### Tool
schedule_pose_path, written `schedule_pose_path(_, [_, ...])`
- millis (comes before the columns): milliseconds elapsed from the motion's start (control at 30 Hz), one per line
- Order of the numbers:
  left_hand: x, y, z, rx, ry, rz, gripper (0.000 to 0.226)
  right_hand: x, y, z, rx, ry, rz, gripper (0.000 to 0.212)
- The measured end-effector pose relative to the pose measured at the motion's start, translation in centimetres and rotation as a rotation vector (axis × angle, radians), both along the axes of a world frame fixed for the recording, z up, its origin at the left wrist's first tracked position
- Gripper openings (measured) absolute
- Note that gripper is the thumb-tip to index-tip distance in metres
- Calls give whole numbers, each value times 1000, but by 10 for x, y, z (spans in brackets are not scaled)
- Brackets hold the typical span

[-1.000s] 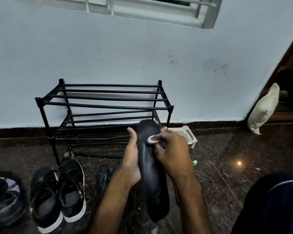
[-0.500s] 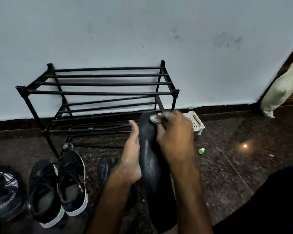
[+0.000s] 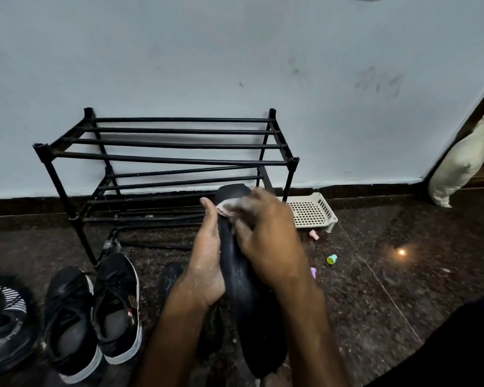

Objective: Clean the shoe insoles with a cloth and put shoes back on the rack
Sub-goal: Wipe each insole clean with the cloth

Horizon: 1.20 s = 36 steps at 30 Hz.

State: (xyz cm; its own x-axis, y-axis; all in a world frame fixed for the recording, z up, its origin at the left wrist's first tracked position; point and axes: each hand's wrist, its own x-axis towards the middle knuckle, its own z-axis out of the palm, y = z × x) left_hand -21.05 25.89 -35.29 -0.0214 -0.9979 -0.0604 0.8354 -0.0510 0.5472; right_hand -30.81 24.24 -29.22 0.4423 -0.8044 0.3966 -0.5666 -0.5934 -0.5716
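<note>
A long black insole (image 3: 245, 297) stands on edge in front of me. My left hand (image 3: 208, 261) holds it along its left side, thumb up. My right hand (image 3: 266, 233) pinches a small whitish cloth (image 3: 225, 206) and presses it on the insole's far tip. The black metal shoe rack (image 3: 162, 160) stands bare against the wall behind. A pair of black sneakers with white soles (image 3: 95, 314) sits on the floor at the left. Another dark shoe (image 3: 169, 277) lies partly hidden behind my left forearm.
More dark footwear (image 3: 3, 322) lies at the far left edge. A cream plastic basket (image 3: 312, 212) sits right of the rack, with a small pink thing (image 3: 314, 235) and a teal cap (image 3: 332, 258) near it. A pale sack (image 3: 463, 163) leans in the right corner. My dark-clad knee (image 3: 453, 344) fills the lower right.
My right hand with the cloth has slid up the insole from below its tip to the far end. The camera view shifted down and then back up a little.
</note>
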Motion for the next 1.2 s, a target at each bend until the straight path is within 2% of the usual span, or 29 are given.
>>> schedule_pose_path(33, [3,1,3,-4,-19,-7,90,-3,4,-3,19,37,32,25])
schedule_pose_path(100, [4,3,4,7,-30,-22,93,-10,7,-8,46,71,-40,23])
schedule_pose_path(233, [-4,7,2,-5,-18,-47,80,-3,-1,1,-62,19,-278,31])
schedule_pose_path(333, [2,7,1,22,-16,-10,77,4,-3,5,-66,-13,-78,25])
schedule_pose_path(433, [12,6,0,43,-74,34,88,-6,7,-5,70,73,82,18])
schedule_pose_path(500, [12,6,-3,31,-68,15,87,-11,7,-15,77,57,-3,17])
schedule_pose_path(600, [2,7,-2,35,-20,34,82,1,5,-16,-95,-18,-191,19])
schedule_pose_path(667, [1,7,-3,54,-70,95,83,8,7,-13,-83,-34,-87,21])
schedule_pose_path(767, [7,5,-3,59,-12,148,84,-4,10,-20,146,100,122,23])
schedule_pose_path(833, [13,2,-3,37,52,163,79,-17,8,-26,201,156,83,23])
schedule_pose_path(933, [8,2,-1,45,19,147,82,-12,2,-24,20,108,-111,24])
schedule_pose_path(1000, [2,3,-3,80,-30,128,88,0,2,-19,-31,33,-60,24])
schedule_pose_path(1100, [5,3,-5,96,-3,143,90,-4,10,-21,140,81,131,24])
schedule_pose_path(1167, [10,0,-6,89,17,165,87,-16,11,-27,261,88,138,20])
schedule_pose_path(1200, [11,1,-5,77,14,163,87,-19,9,-31,256,72,91,19])
